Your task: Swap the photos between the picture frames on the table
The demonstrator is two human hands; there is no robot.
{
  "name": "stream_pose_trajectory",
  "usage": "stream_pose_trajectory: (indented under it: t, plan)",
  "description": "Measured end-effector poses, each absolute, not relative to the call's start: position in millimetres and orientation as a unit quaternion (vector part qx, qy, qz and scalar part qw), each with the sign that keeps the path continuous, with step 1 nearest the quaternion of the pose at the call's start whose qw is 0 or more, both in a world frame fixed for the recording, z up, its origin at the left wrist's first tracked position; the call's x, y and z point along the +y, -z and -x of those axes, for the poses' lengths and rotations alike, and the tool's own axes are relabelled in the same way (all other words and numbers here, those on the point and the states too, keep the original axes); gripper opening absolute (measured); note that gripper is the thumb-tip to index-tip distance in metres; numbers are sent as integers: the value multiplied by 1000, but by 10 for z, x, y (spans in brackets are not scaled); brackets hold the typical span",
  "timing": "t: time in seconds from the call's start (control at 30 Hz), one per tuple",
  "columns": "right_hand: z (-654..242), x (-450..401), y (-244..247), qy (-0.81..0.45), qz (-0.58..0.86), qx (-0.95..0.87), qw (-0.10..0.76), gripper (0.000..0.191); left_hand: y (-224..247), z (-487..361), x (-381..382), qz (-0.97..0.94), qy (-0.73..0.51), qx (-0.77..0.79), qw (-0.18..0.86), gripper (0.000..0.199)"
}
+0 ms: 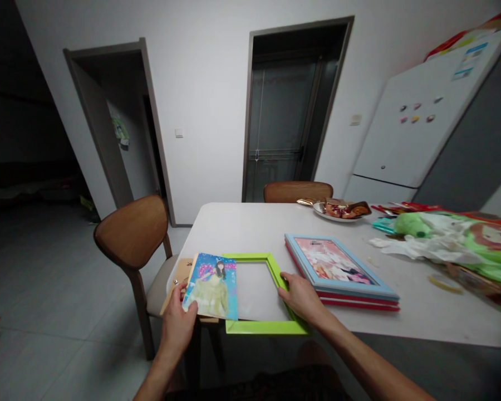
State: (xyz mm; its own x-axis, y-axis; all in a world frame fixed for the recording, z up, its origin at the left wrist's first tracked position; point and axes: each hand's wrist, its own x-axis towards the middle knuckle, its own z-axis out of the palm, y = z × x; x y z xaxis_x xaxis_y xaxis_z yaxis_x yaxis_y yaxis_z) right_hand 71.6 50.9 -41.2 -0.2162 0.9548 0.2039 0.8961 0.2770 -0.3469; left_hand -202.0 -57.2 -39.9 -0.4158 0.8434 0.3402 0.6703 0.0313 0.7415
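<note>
Okay, I've got the left hand (178, 322) nearly closed, thumb and fingers pinching the lower-left edge of a photo print (212, 288); can't tell if it also grips the brown backing board (184, 270) underneath. Print overlaps the left side of a lime-green picture frame (271, 328) at the near edge of the white table (237, 225). Right hand (303, 298) has fingers curled round the frame's right bar. Just right: light-blue picture frame (376, 288) stacked on red frames (359, 305).
</note>
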Motion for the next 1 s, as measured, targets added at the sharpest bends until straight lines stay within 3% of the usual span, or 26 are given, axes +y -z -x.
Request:
stream_pose_trajectory:
  t: [0.2,0.33,0.57,0.7,0.87,1.0]
  plan:
    - [-699,463,381,-58,597,-780,178,35,371,1984,-606,-591,-360,721,46,31]
    - [-526,392,299,-68,551,-792,256,39,357,1986,-615,-608,-330,722,16,28]
    - [22,386,320,-467,503,-641,343,49,389,1949,-628,-657,-284,697,-32,36]
    - [250,444,380,-548,496,-577,348,60,446,1833,-643,-708,-242,663,14,47]
    - [351,389,191,-629,439,-531,360,24,444,1706,-566,-718,-235,655,-17,56]
    - [349,249,-152,-647,392,-517,401,11,350,1691,-466,-720,-349,600,7,54]
